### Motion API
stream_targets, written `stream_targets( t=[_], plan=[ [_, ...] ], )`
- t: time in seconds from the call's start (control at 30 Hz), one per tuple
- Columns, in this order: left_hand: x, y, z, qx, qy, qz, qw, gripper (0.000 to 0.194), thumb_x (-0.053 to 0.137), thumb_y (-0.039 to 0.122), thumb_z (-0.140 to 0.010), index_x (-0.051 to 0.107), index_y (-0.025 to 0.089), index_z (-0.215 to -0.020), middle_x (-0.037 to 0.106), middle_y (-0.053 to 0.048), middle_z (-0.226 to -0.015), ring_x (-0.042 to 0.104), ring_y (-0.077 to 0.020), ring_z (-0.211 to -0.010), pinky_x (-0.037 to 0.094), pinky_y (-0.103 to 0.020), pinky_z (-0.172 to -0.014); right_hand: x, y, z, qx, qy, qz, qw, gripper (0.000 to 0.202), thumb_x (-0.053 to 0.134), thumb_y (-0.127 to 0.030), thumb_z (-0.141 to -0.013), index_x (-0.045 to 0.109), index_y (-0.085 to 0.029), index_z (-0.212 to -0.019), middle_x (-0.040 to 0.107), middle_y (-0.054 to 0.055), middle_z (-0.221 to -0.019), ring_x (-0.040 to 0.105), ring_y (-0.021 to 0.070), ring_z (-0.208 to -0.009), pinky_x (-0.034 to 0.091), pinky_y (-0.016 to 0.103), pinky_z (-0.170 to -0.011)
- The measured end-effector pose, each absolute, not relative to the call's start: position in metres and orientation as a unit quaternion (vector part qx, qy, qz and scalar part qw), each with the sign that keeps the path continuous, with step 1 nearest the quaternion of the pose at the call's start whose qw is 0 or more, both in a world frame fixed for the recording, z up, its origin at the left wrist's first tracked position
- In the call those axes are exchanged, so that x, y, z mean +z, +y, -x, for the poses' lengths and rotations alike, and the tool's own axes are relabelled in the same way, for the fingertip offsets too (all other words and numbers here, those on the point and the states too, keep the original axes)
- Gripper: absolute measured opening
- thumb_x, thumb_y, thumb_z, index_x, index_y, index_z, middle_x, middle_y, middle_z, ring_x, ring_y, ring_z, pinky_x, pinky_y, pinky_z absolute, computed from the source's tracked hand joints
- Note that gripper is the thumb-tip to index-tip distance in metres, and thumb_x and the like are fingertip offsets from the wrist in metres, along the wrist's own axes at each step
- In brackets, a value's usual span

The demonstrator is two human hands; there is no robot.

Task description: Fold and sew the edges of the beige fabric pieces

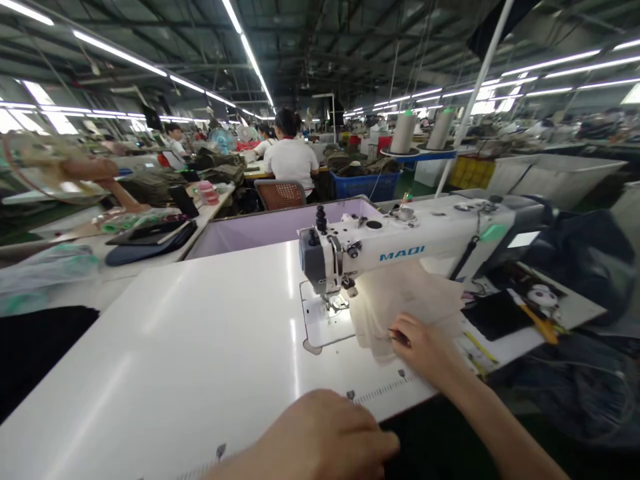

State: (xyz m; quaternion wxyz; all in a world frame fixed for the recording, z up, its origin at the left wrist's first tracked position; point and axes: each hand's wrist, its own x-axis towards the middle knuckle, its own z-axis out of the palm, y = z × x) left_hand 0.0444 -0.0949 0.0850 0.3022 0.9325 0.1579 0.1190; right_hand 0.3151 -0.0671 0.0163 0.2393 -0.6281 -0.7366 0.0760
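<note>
A piece of thin beige fabric (400,293) lies in loose folds under the arm of a white sewing machine (400,240), to the right of its lit needle area. On the fabric's near part rests my right hand (417,343), its fingers pinched together. A small dark object (397,335) shows between those fingertips, too small to name. My left hand (330,430) is above the table's front edge with fingers curled inward. Its palm side is hidden, so what it holds, if anything, cannot be made out. The presser foot (333,305) stands apart from both hands.
The white tabletop (215,320) carries a printed ruler along its front edge. At the right lie a black cloth (495,317) and an orange-handled tool (543,327). Thread cones (403,133) stand behind the machine. A lilac-lined bin (240,230) borders the table's far side; a seated person (290,160) works beyond.
</note>
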Motion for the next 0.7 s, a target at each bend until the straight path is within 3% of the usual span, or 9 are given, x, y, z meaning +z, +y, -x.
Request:
stream_targets(
  t=[0.17, 0.3, 0.5, 0.7],
  plan=[
    [0.073, -0.072, -0.050, 0.102, 0.286, -0.904, 0.301, 0.035, 0.046, 0.018, -0.097, 0.070, 0.026, -0.121, 0.073, -0.006, -0.112, 0.069, -0.0207, -0.102, 0.057, -0.031, -0.092, 0.007, -0.052, -0.325, 0.141, -0.685, 0.637, 0.326, 0.020, 0.051, -0.024, -0.082, 0.050, -0.022, -0.062, 0.053, -0.003, -0.066, 0.052, 0.0156, -0.063, 0.037, 0.026, -0.059],
    [0.055, -0.060, -0.066, 0.160, 0.302, -0.899, 0.272, 0.041, 0.043, 0.010, -0.095, 0.066, 0.022, -0.126, 0.065, -0.009, -0.132, 0.062, -0.0223, -0.121, 0.053, -0.037, -0.105, 0.009, -0.047, -0.333, 0.193, -0.670, 0.633, 0.335, 0.026, 0.051, -0.032, -0.084, 0.057, -0.021, -0.062, 0.055, -0.003, -0.060, 0.054, 0.0158, -0.061, 0.038, 0.025, -0.056],
    [0.037, -0.019, -0.124, 0.261, 0.287, -0.904, 0.181, 0.051, 0.039, 0.002, -0.090, 0.054, 0.013, -0.137, 0.059, -0.017, -0.137, 0.055, -0.0263, -0.128, 0.047, -0.050, -0.111, 0.011, -0.048, -0.336, 0.216, -0.669, 0.625, 0.338, 0.023, 0.052, -0.031, -0.082, 0.060, -0.020, -0.063, 0.058, -0.003, -0.061, 0.053, 0.0156, -0.062, 0.038, 0.026, -0.057],
    [0.026, 0.008, -0.161, 0.220, 0.266, -0.920, 0.186, 0.024, 0.050, 0.004, -0.087, 0.069, 0.014, -0.097, 0.069, -0.013, -0.108, 0.063, -0.0266, -0.107, 0.053, -0.044, -0.098, 0.008, -0.045, -0.336, 0.197, -0.673, 0.630, 0.333, 0.025, 0.050, -0.031, -0.083, 0.056, -0.021, -0.062, 0.054, -0.003, -0.058, 0.052, 0.0160, -0.059, 0.035, 0.026, -0.055]
  ],
)
